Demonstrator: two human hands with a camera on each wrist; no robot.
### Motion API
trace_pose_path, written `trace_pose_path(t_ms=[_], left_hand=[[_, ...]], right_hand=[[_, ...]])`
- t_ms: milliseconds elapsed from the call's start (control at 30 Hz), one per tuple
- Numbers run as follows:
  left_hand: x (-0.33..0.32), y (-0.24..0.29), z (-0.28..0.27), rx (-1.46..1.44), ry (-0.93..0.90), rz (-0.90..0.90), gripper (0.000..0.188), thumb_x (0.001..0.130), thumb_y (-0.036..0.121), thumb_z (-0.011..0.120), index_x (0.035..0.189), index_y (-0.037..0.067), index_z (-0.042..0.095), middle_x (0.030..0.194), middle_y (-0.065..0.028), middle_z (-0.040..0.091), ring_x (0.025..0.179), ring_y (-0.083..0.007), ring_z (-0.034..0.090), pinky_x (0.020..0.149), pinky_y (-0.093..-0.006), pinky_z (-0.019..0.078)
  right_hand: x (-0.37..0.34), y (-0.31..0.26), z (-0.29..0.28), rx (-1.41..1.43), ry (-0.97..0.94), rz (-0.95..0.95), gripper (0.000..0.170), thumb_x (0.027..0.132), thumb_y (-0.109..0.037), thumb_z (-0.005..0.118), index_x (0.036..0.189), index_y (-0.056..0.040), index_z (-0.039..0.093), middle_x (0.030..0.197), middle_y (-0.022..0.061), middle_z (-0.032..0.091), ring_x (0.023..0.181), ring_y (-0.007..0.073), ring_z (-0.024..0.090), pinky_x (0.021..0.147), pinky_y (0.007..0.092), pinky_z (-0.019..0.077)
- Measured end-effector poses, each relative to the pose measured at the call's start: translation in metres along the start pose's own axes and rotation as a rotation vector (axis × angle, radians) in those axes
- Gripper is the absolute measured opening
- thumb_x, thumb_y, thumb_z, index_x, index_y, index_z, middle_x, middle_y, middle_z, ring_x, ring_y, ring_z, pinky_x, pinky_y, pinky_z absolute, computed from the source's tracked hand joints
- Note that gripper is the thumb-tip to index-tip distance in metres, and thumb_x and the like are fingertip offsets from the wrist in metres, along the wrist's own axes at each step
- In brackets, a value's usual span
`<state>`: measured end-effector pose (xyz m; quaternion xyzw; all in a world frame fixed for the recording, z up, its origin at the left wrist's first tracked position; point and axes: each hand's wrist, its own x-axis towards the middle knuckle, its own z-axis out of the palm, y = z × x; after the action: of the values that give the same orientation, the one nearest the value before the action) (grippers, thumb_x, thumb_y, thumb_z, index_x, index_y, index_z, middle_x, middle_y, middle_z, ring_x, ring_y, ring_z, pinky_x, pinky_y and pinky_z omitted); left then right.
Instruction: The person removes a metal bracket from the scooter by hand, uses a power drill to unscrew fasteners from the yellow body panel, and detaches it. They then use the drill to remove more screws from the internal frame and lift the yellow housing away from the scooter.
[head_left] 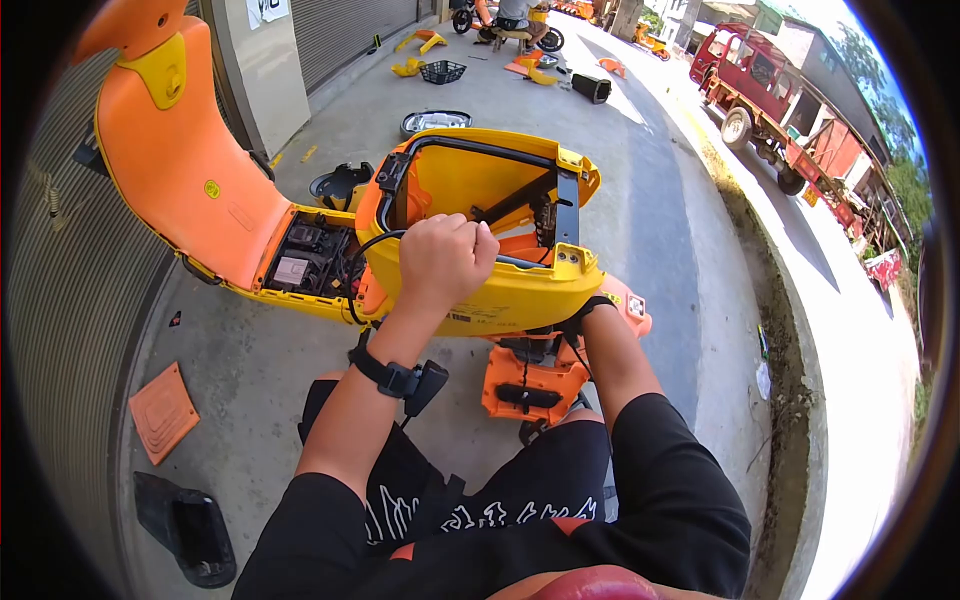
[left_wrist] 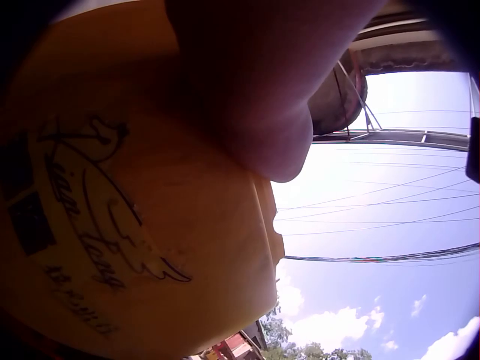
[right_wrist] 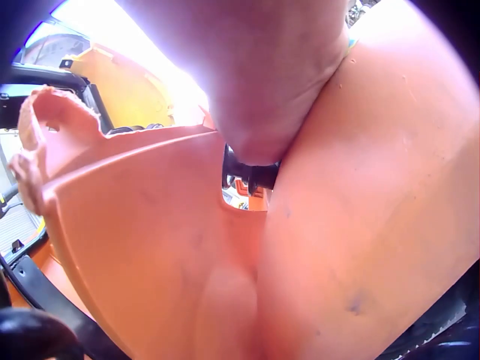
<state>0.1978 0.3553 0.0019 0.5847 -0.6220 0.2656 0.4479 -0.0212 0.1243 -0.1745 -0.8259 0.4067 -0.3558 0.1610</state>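
My left hand [head_left: 440,258] has curled fingers at the near rim of a yellow body shell [head_left: 490,300] with a black tube frame [head_left: 470,142] inside its opening. A black cable [head_left: 360,262] runs to the same hand. In the left wrist view the heel of the hand [left_wrist: 277,142] lies against the shell's printed side. My right forearm reaches down beside the shell's right end, hiding that hand in the head view. The right wrist view shows the right hand [right_wrist: 259,97] over the notch of an orange panel [right_wrist: 150,232], above a black part [right_wrist: 255,174]; its fingers are hidden.
Left of the shell, a raised orange seat [head_left: 200,150] exposes a compartment [head_left: 305,255] of dark parts. Orange bodywork [head_left: 535,390] is low before my knees. An orange mat [head_left: 165,412] and black tray [head_left: 200,540] lie left. A curb [head_left: 780,350] runs along the right; another person sits far off.
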Motion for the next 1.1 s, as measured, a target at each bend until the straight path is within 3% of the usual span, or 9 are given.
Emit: trace_pose_path(t_ms=[767, 1100], left_hand=[[-0.002, -0.002, -0.002, -0.035, 0.033, 0.009, 0.031, 0.083, 0.018, 0.057, 0.054, 0.005, 0.056, 0.055, -0.0098, 0.053, 0.053, -0.0279, 0.056, 0.051, -0.0403, 0.0459], [-0.002, -0.002, -0.003, -0.021, 0.006, 0.012, 0.032, 0.084, 0.019, 0.056, 0.055, 0.005, 0.057, 0.056, -0.0102, 0.054, 0.054, -0.0284, 0.057, 0.051, -0.0411, 0.0467]], right_hand=[[0.009, 0.033, 0.019, 0.309, -0.027, -0.026, 0.068, 0.085, -0.038, 0.061, 0.148, -0.0192, 0.039, 0.157, 0.0071, 0.025, 0.145, 0.0338, 0.022, 0.101, 0.0477, 0.0402], [0.033, 0.067, 0.057, 0.563, -0.062, -0.071, 0.068, 0.086, -0.039, 0.061, 0.148, -0.0204, 0.039, 0.159, 0.0051, 0.024, 0.147, 0.0331, 0.020, 0.101, 0.0483, 0.0397]])
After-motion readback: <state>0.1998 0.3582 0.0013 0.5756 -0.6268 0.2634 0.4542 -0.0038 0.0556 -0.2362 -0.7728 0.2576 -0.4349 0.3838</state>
